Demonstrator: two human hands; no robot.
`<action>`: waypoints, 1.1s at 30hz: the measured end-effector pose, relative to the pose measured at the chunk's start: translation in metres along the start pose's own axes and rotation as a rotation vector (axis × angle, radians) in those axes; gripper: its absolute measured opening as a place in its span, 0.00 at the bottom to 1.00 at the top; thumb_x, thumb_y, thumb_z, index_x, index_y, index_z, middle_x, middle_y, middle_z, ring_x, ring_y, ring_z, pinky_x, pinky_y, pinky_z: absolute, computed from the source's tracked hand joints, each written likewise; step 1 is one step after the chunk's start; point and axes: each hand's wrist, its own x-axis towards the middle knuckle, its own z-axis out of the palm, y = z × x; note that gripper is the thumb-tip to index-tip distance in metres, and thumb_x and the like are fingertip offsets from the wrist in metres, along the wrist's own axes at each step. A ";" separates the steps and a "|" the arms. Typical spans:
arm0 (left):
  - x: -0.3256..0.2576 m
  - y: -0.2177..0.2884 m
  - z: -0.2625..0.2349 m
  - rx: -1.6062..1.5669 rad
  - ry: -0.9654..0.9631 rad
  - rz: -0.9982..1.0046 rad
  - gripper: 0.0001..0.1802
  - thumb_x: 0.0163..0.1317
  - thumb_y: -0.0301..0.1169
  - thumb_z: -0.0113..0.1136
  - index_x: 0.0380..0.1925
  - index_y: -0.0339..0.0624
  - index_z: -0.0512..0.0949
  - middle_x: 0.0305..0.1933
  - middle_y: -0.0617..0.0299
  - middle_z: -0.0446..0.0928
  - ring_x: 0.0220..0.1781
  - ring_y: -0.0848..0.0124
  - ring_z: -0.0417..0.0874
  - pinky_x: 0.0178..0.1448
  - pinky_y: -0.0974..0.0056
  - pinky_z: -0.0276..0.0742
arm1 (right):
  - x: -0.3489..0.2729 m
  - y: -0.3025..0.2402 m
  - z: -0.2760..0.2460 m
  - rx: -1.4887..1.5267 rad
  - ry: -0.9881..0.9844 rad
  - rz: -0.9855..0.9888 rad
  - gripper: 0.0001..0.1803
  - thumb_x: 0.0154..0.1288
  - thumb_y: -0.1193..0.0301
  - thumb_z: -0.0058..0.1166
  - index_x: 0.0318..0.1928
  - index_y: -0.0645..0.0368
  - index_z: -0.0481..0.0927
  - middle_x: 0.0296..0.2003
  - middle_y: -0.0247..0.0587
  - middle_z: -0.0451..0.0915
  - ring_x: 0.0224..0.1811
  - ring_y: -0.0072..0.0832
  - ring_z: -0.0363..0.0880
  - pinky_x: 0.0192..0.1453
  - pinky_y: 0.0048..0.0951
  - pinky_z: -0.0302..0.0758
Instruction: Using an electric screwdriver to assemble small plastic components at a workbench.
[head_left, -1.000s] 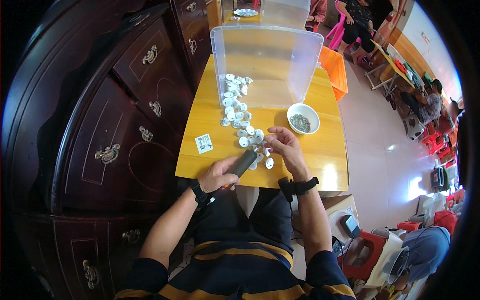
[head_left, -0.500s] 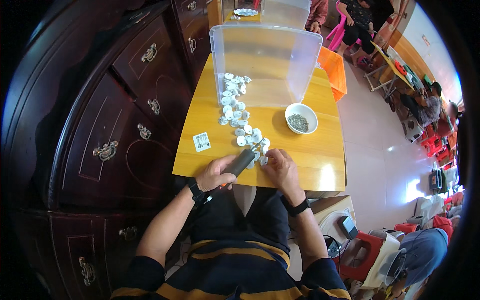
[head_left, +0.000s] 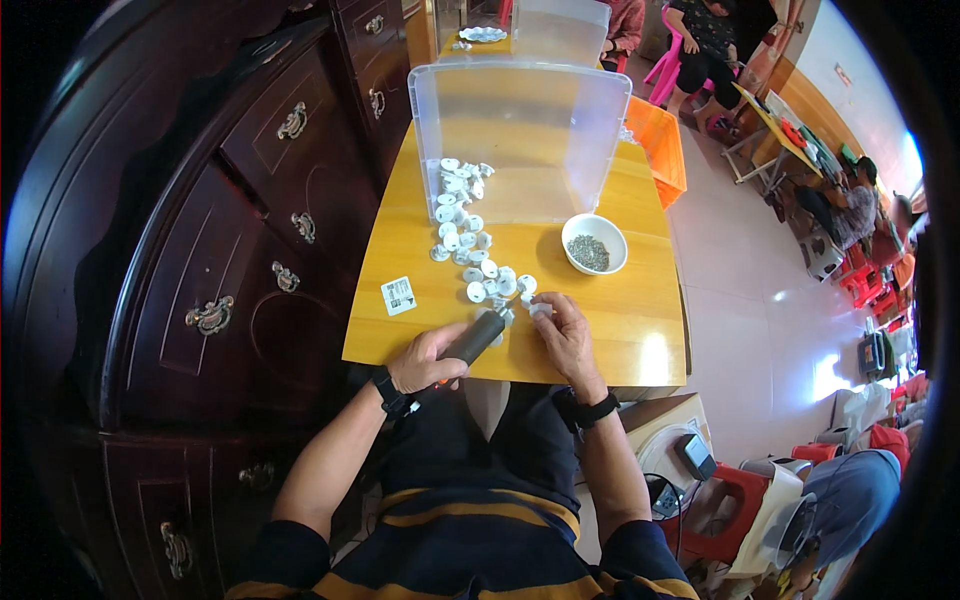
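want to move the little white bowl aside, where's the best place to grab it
Probably by the rim of the white bowl, from its near side. It stands upright and open on the wooden table, filled with small dark bits, so pinching the rim and keeping it level should avoid a spill. The clear plastic bin crowds its far side, while the near side is free.

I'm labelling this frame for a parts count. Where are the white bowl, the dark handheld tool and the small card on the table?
white bowl (head_left: 594,243): head view, on the grey contents inside it.
dark handheld tool (head_left: 477,337): head view, mid-barrel, ahead of the left hand.
small card (head_left: 398,295): head view, its centre.
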 end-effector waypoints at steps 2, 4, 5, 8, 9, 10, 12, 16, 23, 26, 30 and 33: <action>0.000 0.004 0.004 0.025 0.010 -0.005 0.34 0.55 0.35 0.58 0.64 0.37 0.70 0.35 0.63 0.76 0.28 0.77 0.76 0.34 0.70 0.76 | 0.001 0.003 -0.004 0.155 -0.038 0.112 0.06 0.70 0.74 0.55 0.45 0.60 0.75 0.36 0.38 0.77 0.31 0.23 0.79 0.36 0.26 0.76; -0.001 0.009 0.007 0.126 -0.004 -0.022 0.36 0.54 0.34 0.58 0.66 0.37 0.68 0.36 0.63 0.77 0.26 0.77 0.76 0.33 0.70 0.76 | 0.001 0.000 -0.004 0.215 -0.003 0.183 0.06 0.71 0.74 0.54 0.45 0.61 0.74 0.36 0.38 0.77 0.30 0.22 0.79 0.36 0.24 0.77; 0.000 0.007 0.007 0.129 -0.009 -0.015 0.37 0.53 0.33 0.57 0.67 0.37 0.67 0.37 0.62 0.78 0.25 0.77 0.76 0.33 0.70 0.76 | 0.001 -0.002 -0.003 0.274 0.028 0.256 0.06 0.72 0.73 0.53 0.44 0.61 0.73 0.36 0.37 0.78 0.30 0.21 0.80 0.35 0.23 0.77; 0.000 0.009 0.006 0.155 -0.027 -0.022 0.37 0.54 0.33 0.57 0.67 0.37 0.67 0.39 0.61 0.78 0.25 0.76 0.76 0.33 0.70 0.76 | 0.000 0.004 -0.001 0.328 0.091 0.246 0.06 0.73 0.72 0.52 0.44 0.61 0.72 0.33 0.35 0.78 0.29 0.20 0.80 0.35 0.22 0.78; 0.001 0.009 0.007 0.157 -0.029 -0.022 0.37 0.54 0.33 0.57 0.67 0.37 0.67 0.39 0.61 0.78 0.25 0.76 0.76 0.33 0.70 0.76 | 0.000 0.006 -0.001 0.329 0.093 0.246 0.06 0.73 0.72 0.52 0.44 0.61 0.72 0.33 0.35 0.78 0.29 0.20 0.80 0.35 0.22 0.78; 0.001 0.009 0.007 0.168 -0.025 -0.023 0.37 0.54 0.33 0.57 0.67 0.37 0.67 0.40 0.61 0.79 0.26 0.76 0.76 0.33 0.70 0.76 | 0.000 0.007 0.001 0.333 0.116 0.233 0.06 0.73 0.73 0.52 0.44 0.61 0.71 0.31 0.34 0.78 0.28 0.20 0.79 0.34 0.22 0.77; 0.001 0.009 0.007 0.182 -0.022 -0.026 0.37 0.54 0.33 0.57 0.67 0.36 0.67 0.40 0.60 0.79 0.26 0.76 0.76 0.33 0.69 0.76 | 0.000 0.007 0.001 0.339 0.138 0.220 0.06 0.73 0.73 0.52 0.44 0.61 0.71 0.29 0.33 0.78 0.28 0.19 0.79 0.34 0.22 0.77; -0.001 0.007 0.008 0.171 -0.005 -0.009 0.37 0.53 0.32 0.57 0.66 0.36 0.68 0.42 0.59 0.79 0.26 0.75 0.77 0.34 0.69 0.77 | 0.000 0.007 0.000 0.319 0.100 0.247 0.07 0.74 0.73 0.51 0.48 0.61 0.75 0.36 0.33 0.79 0.33 0.17 0.78 0.38 0.19 0.77; -0.001 0.004 0.003 0.229 -0.098 -0.016 0.37 0.55 0.29 0.58 0.68 0.33 0.64 0.36 0.64 0.75 0.30 0.77 0.76 0.38 0.71 0.75 | 0.000 0.011 -0.003 0.496 0.070 0.308 0.13 0.71 0.76 0.55 0.55 0.63 0.78 0.39 0.33 0.82 0.35 0.18 0.80 0.41 0.18 0.78; 0.000 0.011 0.008 0.256 -0.093 -0.042 0.37 0.55 0.29 0.58 0.68 0.33 0.64 0.35 0.64 0.75 0.29 0.77 0.76 0.37 0.71 0.75 | 0.000 0.008 0.000 0.437 0.112 0.300 0.12 0.69 0.76 0.56 0.52 0.64 0.80 0.33 0.33 0.82 0.31 0.16 0.77 0.38 0.17 0.75; 0.002 0.010 0.009 0.235 -0.071 -0.066 0.37 0.55 0.30 0.58 0.68 0.32 0.65 0.35 0.63 0.75 0.29 0.76 0.76 0.36 0.70 0.75 | -0.001 0.004 0.003 0.428 0.125 0.293 0.12 0.68 0.76 0.56 0.51 0.64 0.81 0.31 0.31 0.82 0.29 0.15 0.77 0.36 0.17 0.75; 0.002 0.008 0.011 0.235 -0.039 -0.021 0.36 0.55 0.31 0.56 0.67 0.36 0.67 0.30 0.64 0.76 0.25 0.76 0.76 0.33 0.68 0.75 | -0.001 0.006 0.005 0.407 0.135 0.281 0.13 0.67 0.77 0.57 0.51 0.64 0.81 0.27 0.29 0.80 0.26 0.14 0.75 0.32 0.17 0.72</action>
